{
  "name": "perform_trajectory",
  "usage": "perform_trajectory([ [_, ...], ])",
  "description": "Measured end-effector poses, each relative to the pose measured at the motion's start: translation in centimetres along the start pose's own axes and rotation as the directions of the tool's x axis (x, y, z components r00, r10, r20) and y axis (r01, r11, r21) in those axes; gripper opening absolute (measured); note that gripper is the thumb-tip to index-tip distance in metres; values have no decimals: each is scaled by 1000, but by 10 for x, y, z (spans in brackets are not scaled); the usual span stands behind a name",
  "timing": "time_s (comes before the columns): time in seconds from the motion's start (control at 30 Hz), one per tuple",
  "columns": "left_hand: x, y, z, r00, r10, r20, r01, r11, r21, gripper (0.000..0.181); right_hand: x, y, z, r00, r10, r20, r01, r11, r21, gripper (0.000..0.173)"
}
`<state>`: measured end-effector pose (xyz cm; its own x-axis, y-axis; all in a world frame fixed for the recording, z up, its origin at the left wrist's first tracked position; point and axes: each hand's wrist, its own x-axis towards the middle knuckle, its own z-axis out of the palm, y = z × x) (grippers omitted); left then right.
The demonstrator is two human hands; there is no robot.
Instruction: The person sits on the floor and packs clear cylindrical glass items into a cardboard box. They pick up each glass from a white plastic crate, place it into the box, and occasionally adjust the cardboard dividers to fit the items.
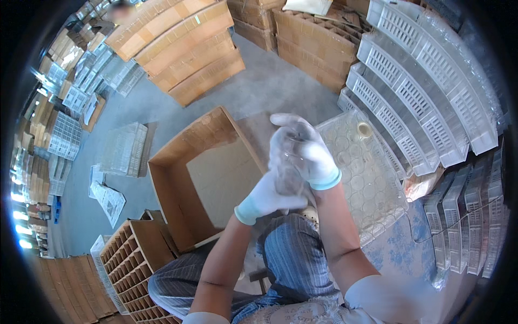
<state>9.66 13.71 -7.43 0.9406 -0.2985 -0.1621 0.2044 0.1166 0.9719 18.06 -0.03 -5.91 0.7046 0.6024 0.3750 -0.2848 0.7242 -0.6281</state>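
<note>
Both my hands wear white knit gloves with pale teal cuffs and meet in front of my knees. My left hand (264,195) grips a clear, glass-like piece (289,181) from below, thumb pointing right. Over its upper part, my right hand (309,148) closes from the right. Motion blur and the fingers hide the exact shape of the piece. To the left of the hands stands an open cardboard box (174,194) with a flat grey-beige bottom. On the right lies a crate (382,220) filled with round clear glasses, and a tape roll (364,129) rests on top.
Stacked white plastic crates (404,89) rise at the right, with more crates (465,218) below. Large cartons (194,48) stand ahead. A cardboard divider grid (129,263) leans at lower left. A clear crate (123,150) and a printed sheet (108,200) lie on the floor.
</note>
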Motion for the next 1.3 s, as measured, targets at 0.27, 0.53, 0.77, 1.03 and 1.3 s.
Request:
perform_trajectory([
  [0.27, 32, -12, -37, 952, -239, 189, 254, 966, -57, 53, 16, 32, -52, 921, -52, -386, 42, 998, -35, 57],
  [0.53, 95, -62, -80, 882, -117, -457, 19, 977, -212, 62, -34, 69, -145, 543, 157, -825, -85, 988, 132, 36],
  [0.77, 114, -155, -314, 746, 473, -469, 329, 351, 877, 47, -107, -83, -292, 32, -582, -813, -105, 807, -582, 29],
  [1.03, 50, -198, -497, 622, 328, -710, 761, -42, 647, 78, -82, -91, -352, 477, -551, -685, -872, -393, -291, 54],
  [1.3, 28, -207, -462, 542, 338, -769, 747, 225, 625, 48, -79, -74, -342, 575, -641, -508, -818, -452, -356, 46],
])
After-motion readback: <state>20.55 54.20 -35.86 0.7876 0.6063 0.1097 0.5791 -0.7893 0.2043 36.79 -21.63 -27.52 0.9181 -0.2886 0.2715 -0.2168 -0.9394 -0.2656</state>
